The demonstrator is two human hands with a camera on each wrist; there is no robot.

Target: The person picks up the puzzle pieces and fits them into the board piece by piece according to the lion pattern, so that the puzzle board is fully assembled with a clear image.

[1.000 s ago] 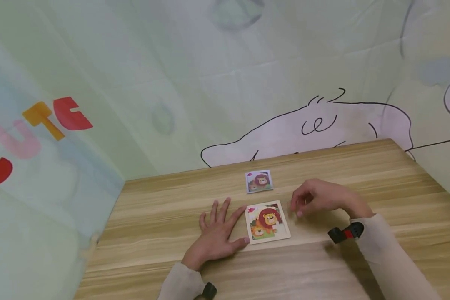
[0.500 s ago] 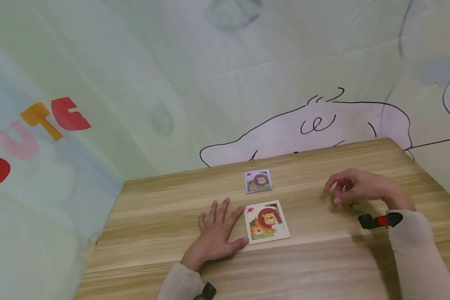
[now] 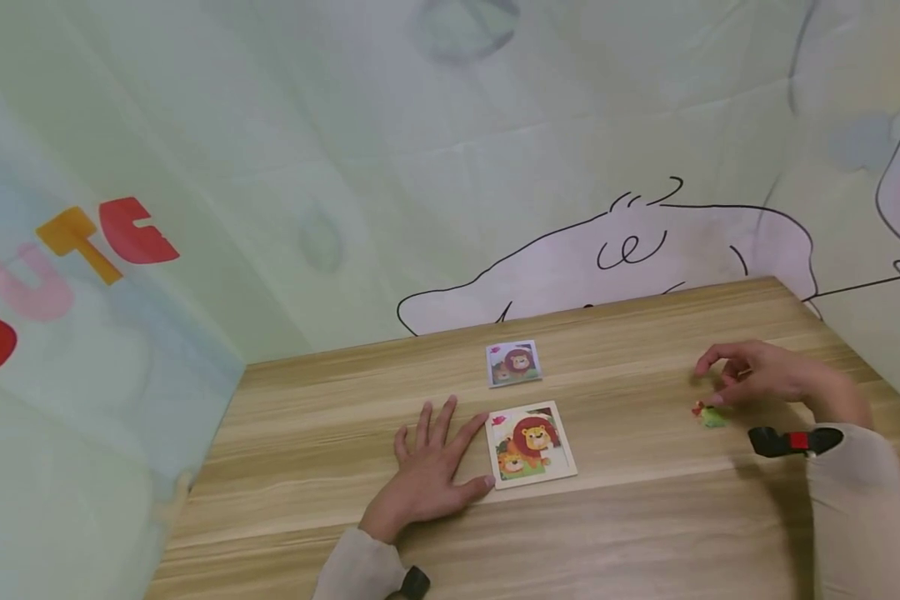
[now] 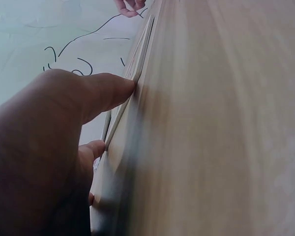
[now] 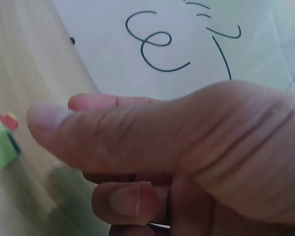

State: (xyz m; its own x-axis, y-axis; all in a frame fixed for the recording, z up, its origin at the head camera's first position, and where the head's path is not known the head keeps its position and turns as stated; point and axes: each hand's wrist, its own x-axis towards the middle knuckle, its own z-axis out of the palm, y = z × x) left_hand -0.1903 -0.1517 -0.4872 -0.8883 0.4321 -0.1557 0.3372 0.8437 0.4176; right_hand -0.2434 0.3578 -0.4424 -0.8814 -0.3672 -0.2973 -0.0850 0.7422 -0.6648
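A small square puzzle board [image 3: 532,446] with a lion picture lies on the table, its lower right corner bare of picture. My left hand [image 3: 431,479] rests flat with spread fingers, its thumb and index fingertip touching the board's left edge; the left wrist view shows this contact too. Far to the right, a green and red puzzle piece [image 3: 711,415] lies on the tabletop. Over it hovers my right hand [image 3: 783,383], the thumb tip close to the piece and the fingers loosely bent, holding nothing. In the right wrist view the piece [image 5: 1,140] sits apart from the thumb.
Behind the board lies a small square card [image 3: 513,364] with the same lion picture. The wooden table [image 3: 607,542] meets a printed cloth wall [image 3: 330,167] along its back edge.
My right hand has moved away from the board's right side, out to the right, to the loose puzzle piece, which has come into view. The left hand and the board have stayed put.
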